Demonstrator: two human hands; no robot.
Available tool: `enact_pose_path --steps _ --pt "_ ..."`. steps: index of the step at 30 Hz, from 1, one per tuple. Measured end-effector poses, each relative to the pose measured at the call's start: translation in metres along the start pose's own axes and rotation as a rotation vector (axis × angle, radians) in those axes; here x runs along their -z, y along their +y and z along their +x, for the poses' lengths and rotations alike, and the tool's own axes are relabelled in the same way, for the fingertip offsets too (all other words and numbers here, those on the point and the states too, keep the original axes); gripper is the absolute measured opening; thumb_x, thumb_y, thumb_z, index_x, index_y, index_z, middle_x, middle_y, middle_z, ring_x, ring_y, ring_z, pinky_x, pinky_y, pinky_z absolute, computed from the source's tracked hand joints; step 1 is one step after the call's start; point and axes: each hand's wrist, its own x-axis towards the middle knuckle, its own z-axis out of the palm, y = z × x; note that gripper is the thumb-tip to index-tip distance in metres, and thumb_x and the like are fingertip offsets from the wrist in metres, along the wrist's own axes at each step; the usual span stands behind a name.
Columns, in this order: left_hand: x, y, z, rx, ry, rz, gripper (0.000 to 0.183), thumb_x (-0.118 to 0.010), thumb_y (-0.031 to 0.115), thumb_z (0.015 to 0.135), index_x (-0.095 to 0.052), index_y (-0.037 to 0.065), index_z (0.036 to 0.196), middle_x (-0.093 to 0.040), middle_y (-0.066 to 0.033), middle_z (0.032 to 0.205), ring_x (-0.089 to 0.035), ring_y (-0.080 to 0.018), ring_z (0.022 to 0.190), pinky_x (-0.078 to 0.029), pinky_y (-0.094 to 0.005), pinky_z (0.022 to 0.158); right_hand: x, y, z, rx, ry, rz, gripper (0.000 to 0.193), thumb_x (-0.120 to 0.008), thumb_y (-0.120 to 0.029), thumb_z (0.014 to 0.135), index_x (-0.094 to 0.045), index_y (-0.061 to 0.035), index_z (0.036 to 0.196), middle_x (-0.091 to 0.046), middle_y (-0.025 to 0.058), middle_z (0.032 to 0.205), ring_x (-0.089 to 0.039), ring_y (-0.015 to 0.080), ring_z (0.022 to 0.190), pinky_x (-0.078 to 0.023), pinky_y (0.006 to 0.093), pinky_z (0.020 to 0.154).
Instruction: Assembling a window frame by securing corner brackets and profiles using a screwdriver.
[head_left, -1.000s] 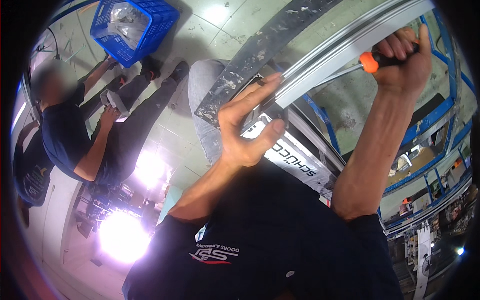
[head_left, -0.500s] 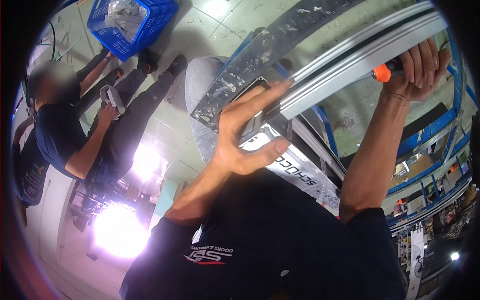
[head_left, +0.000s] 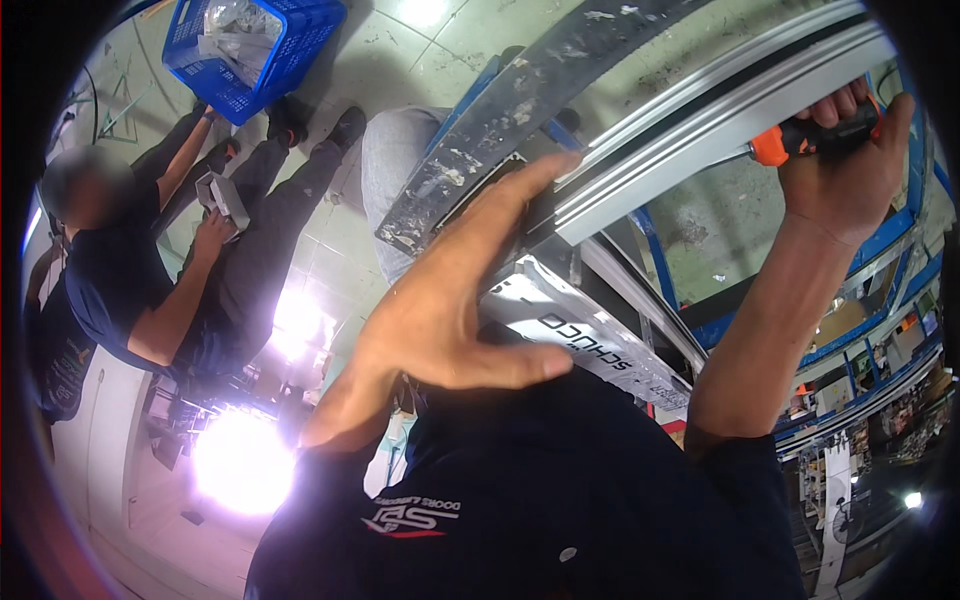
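At upper right, an orange-and-black screwdriver (head_left: 800, 138) is being gripped in the right hand (head_left: 845, 180), its shaft being partly covered by a silver profile (head_left: 700, 150) that is slanting up from the centre. The left hand (head_left: 430, 320) is being held open, thumb spread, fingertips by the profile's near end; whether contact is being made cannot be told.

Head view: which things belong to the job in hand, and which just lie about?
Part of the job:
- orange-and-black screwdriver, gripped by the right hand
- silver grooved profile, its end near the left hand

Apparently apart:
- blue plastic crate
- whitish packets inside
- grey piece another person holds
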Motion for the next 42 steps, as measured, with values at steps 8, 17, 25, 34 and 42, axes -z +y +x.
enact_pose_path --steps 8,17,25,34,42 --pt "-0.036 0.036 0.031 0.448 0.225 0.444 0.119 -0.103 0.032 0.055 -0.042 -0.008 0.150 -0.061 -0.0236 0.134 -0.058 -0.0339 0.130 -0.044 -0.0422 0.112 -0.011 0.012 -0.016 0.196 0.189 -0.081 0.044 -0.036 -0.043 0.108 -0.047 -0.0061 0.085 -0.041 0.0044 0.077 -0.042 0.0191 0.070 -0.037 0.0390 0.074" --pt "-0.019 0.017 0.032 0.339 0.065 0.373 0.110 -0.098 0.032 0.060 -0.044 -0.016 0.143 -0.059 -0.0314 0.129 -0.059 -0.0447 0.123 -0.045 -0.0470 0.108 -0.029 0.025 -0.004 0.400 0.281 -0.200 0.025 -0.055 -0.028 0.106 -0.054 -0.0066 0.093 -0.060 0.0052 0.085 -0.057 0.0135 0.061 -0.046 0.0255 0.051" --pt "-0.019 0.017 0.035 0.264 0.036 0.420 0.108 -0.098 0.031 0.061 -0.045 -0.018 0.140 -0.061 -0.0289 0.118 -0.064 -0.0395 0.112 -0.050 -0.0452 0.100 0.005 0.031 0.005 0.287 0.161 0.012 0.030 -0.049 -0.027 0.109 -0.046 -0.0153 0.081 -0.042 -0.0059 0.063 -0.043 0.0069 0.046 -0.039 0.0234 0.039" --pt "-0.024 0.021 0.032 0.403 0.074 0.331 0.103 -0.099 0.032 0.062 -0.050 -0.017 0.138 -0.063 -0.0314 0.127 -0.063 -0.0411 0.120 -0.048 -0.0459 0.105 -0.022 0.021 -0.009 0.309 0.170 -0.278 0.038 -0.046 -0.031 0.111 -0.047 -0.0146 0.077 -0.045 -0.0035 0.063 -0.049 0.0101 0.049 -0.047 0.0269 0.046" --pt "-0.027 0.023 0.038 0.372 0.059 0.325 0.096 -0.098 0.030 0.064 -0.055 -0.007 0.140 -0.065 -0.0247 0.129 -0.064 -0.0358 0.121 -0.048 -0.0442 0.106 0.005 0.034 0.007 0.297 0.049 0.057 0.038 -0.053 -0.031 0.109 -0.052 -0.0147 0.074 -0.043 -0.0069 0.055 -0.042 0.0088 0.037 -0.041 0.0293 0.037"
